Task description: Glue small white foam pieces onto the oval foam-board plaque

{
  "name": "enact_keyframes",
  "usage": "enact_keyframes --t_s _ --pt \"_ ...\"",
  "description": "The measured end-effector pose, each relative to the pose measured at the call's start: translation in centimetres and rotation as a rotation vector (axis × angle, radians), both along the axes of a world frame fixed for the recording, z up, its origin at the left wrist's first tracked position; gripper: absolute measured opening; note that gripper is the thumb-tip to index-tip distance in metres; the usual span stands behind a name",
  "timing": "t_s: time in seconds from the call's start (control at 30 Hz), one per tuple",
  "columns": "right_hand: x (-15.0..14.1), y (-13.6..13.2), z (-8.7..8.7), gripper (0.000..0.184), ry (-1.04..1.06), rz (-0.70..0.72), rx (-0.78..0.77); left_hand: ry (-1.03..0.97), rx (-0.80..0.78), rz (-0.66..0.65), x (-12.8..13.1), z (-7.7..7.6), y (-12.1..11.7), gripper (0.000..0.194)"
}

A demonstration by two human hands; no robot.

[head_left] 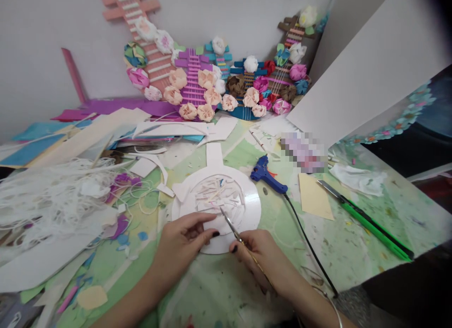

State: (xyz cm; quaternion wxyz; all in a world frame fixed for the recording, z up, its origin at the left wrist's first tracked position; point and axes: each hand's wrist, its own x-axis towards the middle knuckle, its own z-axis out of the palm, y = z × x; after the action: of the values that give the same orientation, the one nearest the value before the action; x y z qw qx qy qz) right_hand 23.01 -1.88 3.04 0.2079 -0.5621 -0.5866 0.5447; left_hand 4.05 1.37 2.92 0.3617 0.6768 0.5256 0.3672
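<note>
A white cardboard shape (251, 200) lies before me, with a broad ring and a short neck at its top. Inside the ring is a heap of thin white paper scraps (213, 191). My left hand (189, 236) is at the ring's lower left, thumb and index finger closed on the edge of a white card piece (226, 224) in the opening. My right hand (261, 257) grips a slim metal tool (230, 224) with a pointed silver end and a gold-toned handle; its exact kind is unclear. The tool's tip reaches the scraps.
A blue glue gun (266, 175) with a black cord lies right of the ring. Beyond it are a yellow card (316, 196) and a green utility knife (374, 226), blade out. Shredded white strips (63, 205) fill the left. Flower-decorated instrument shapes (192, 78) lean against the wall.
</note>
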Motion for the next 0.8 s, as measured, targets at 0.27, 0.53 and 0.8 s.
enact_keyframes --t_s 0.27,0.53,0.8 --pt "0.0 -0.5 1.8 0.034 -0.079 0.07 0.164 -0.504 -0.387 0.083 0.0 0.4 0.1 0.021" --pt "-0.6 -0.6 2.5 0.025 -0.167 0.084 0.145 -0.78 -0.55 0.155 0.6 0.1 0.1 0.02" --pt "-1.1 -0.1 2.6 0.023 -0.155 0.116 0.125 -0.684 -0.632 0.053 0.8 0.6 -0.1 0.018"
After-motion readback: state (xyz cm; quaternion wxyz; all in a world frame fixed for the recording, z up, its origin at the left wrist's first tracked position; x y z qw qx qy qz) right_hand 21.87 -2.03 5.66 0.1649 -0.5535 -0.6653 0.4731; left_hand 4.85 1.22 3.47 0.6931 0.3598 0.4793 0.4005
